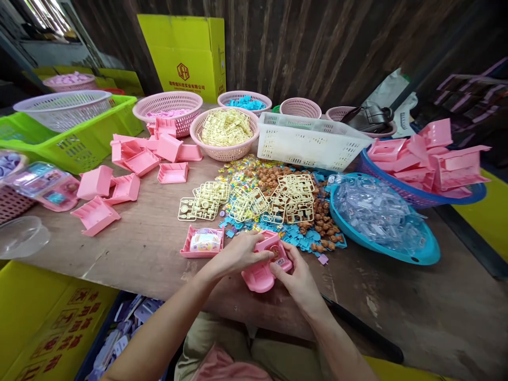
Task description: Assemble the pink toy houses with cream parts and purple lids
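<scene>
Low over the table's front edge, a pink plastic toy case with a rounded lower end is between my hands. My left hand grips its left side, fingers reaching into the open inside. The right edge is held by my right hand, its thumb on the front near a small brown piece. Just left of my hands lies a pink tray with a white printed wrapped roll in it. Cream plastic part frames lie beyond, over a pile of blue pieces and brown bear-like figures.
Pink tray parts are scattered at the left. Behind stand a pink basket of cream frames and a white basket. To the right are a turquoise basin of clear parts and a blue basket. A black bar juts at the front edge.
</scene>
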Motion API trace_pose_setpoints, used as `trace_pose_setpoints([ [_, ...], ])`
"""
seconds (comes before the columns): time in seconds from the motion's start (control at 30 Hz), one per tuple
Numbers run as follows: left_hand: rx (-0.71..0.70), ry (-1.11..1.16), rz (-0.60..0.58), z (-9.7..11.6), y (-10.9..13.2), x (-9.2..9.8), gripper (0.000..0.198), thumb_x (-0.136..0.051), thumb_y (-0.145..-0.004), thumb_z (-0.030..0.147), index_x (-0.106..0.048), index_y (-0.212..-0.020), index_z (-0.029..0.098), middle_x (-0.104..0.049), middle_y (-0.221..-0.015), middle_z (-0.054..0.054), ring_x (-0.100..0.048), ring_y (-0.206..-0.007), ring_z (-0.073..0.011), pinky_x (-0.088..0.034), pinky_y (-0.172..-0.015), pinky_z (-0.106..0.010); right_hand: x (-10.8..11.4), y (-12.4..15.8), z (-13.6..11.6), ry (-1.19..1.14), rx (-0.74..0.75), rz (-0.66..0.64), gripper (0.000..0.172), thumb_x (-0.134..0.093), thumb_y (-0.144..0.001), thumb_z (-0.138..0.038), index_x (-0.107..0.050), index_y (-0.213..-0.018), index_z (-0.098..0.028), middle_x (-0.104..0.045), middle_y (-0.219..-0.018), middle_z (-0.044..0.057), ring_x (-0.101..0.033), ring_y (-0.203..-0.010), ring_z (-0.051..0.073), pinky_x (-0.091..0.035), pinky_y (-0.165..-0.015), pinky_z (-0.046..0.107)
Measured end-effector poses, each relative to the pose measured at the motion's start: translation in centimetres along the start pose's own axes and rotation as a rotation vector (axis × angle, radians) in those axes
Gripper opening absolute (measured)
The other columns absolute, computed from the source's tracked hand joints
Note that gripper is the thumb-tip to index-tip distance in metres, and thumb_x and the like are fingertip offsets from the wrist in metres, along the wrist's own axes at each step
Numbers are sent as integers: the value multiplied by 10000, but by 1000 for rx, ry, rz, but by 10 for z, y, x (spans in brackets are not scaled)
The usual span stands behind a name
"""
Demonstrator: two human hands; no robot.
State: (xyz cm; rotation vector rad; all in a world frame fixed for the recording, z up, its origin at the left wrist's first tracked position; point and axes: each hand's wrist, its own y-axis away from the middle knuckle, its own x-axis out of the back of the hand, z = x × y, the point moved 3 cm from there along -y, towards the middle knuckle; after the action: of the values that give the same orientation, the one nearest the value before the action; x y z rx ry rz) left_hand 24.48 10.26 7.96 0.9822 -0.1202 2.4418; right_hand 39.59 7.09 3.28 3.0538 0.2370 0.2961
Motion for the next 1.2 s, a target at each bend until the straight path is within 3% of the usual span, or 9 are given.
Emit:
trace_pose_setpoints([
  [0.3,11,-88,15,8,4,-5,298,-475,-862,420,-625,-777,178,-611,-753,-9,-535,-713,-158,-362,-645,-257,-5,10,-5,181,85,153,382,-589,-717,-280,-515,-1085,-210,-648,-1055,81,-602,-939,227,-461,-838,384],
  [0.4,8,-170,-3,13,5,-4,278,-498,-849,415,-639,-816,178,-615,-826,-35,-546,-795,-189,-391,-708,-285,-4,17,-3,199,109,202,389,-594,-712,-264,-514,-1090,-210,-655,-1044,78,-608,-935,224,-472,-822,365],
  [0.53,-39,-252,-48,13,5,-4,263,-563,-796,437,-664,-849,200,-592,-1020,-71,-540,-925,-249,-416,-794,-348,20,10,6,239,152,8,325,-525,-810,-329,-547,-1117,-225,-650,-1057,59,-612,-928,210,-488,-769,337],
  [0.6,-77,-296,-57,10,2,-4,263,-579,-780,445,-670,-827,203,-572,-1088,-82,-537,-944,-266,-417,-815,-375,42,-2,12,406,237,52,277,-466,-859,-326,-596,-1081,-222,-636,-1043,68,-586,-939,219,-475,-782,355],
  [0.67,-106,-351,-59,8,-2,-3,252,-594,-772,440,-669,-813,203,-556,-1145,-92,-530,-981,-283,-403,-861,-407,62,-15,18,712,333,214,249,-482,-853,-280,-633,-1036,-205,-616,-976,91,-548,-907,240,-451,-789,383],
  [0.8,-134,-358,-79,6,-6,-2,261,-587,-782,456,-662,-816,209,-524,-1255,-103,-512,-1061,-300,-371,-936,-454,67,-35,31,1128,421,255,203,-481,-844,-177,-657,-940,-209,-583,-854,88,-495,-813,238,-416,-705,346],
  [0.9,-159,-259,-25,3,-3,0,243,-529,-830,387,-635,-960,211,-460,-1351,-114,-448,-1174,-308,-326,-997,-493,58,-39,34,1141,449,247,245,-422,-855,-115,-648,-825,-203,-581,-800,84,-483,-795,228,-392,-685,322],
  [1.0,-199,-127,40,-5,4,2,359,-562,-774,240,-529,-1127,182,-399,-1392,-138,-361,-1272,-285,-292,-1054,-468,54,-40,33,1113,468,274,291,-377,-864,-100,-633,-755,-185,-583,-762,93,-484,-773,227,-387,-687,323],
  [1.2,-146,63,233,-31,13,-6,300,-578,-754,295,-481,-1014,182,-384,-1330,-140,-382,-1250,-261,-331,-1031,-419,69,-47,26,987,482,401,293,-377,-897,-244,-649,-840,-154,-608,-821,112,-534,-797,231,-425,-723,340],
])
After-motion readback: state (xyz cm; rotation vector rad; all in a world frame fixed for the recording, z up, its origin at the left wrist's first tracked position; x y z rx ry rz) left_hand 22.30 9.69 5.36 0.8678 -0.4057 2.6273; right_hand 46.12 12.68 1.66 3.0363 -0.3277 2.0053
